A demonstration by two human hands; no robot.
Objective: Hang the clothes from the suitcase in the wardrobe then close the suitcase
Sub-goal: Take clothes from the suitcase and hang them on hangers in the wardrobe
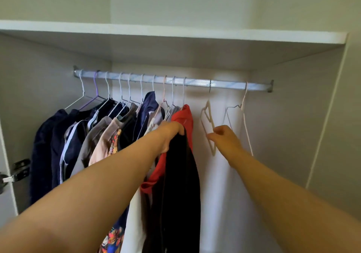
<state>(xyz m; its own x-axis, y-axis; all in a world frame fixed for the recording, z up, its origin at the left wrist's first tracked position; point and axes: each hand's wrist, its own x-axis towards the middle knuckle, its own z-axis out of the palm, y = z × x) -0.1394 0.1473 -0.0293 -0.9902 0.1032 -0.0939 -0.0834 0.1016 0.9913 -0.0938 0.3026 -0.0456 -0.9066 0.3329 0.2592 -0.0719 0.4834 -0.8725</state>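
Far left: door hinge [19, 169], then the hung clothes [48, 145] packed along the rail [195, 83], navy to beige, ending w/ a red top [184, 116].

Left hand [172, 133] is just in front of that red top. Its fingers are curled tight round the bunched top of a dark garment [179, 194], which drops straight down, long axis vertical, covering part of the red one. This is the piece not yet hung.

Next right: empty beige hanger [207, 116] on the rail, turned nearly edge-on, so its long axis runs toward the person rather than along the rail. Right hand [224, 137] is at its lower arm, fingers curled, thumb and fingertips apparently pinching it; blur makes contact hard to confirm. The hanger lies just left of those fingers and right of the garment, i.e. between both hands. Right hand is nearer it; left only carries.

Further right: a thin wire hanger [245, 123], also empty, well apart from the crowd.

Judgement: the coming move turns on lifting the hook up off the rail, w/ a shelf [175, 33] above it. Wardrobe [293, 116] has free rail on the right side. Suitcase not in view.
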